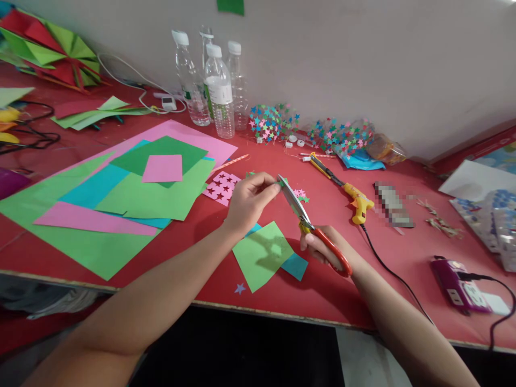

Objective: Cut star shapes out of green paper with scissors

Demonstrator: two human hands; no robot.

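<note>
In my right hand [322, 244] I grip a pair of scissors [298, 204] with red handles, its blades pointing up and left. My left hand [253, 199] pinches a small green paper piece [281, 183] right at the blade tips; most of it is covered by my fingers. Under my hands lies a light green paper square [264, 258] on top of a blue paper piece [296, 264]. Beyond my left hand is a pink sheet with star-shaped holes [221, 187]. Small pink and green stars [301, 196] lie behind the blades, and a lilac star [239, 288] rests near the table's edge.
Stacked coloured paper [137, 193] covers the left of the red table [217, 274]. Plastic bottles [220, 91] and bags of stars [342, 134] stand along the wall. A corded yellow glue gun [357, 203] and a purple power box [461, 285] lie at right.
</note>
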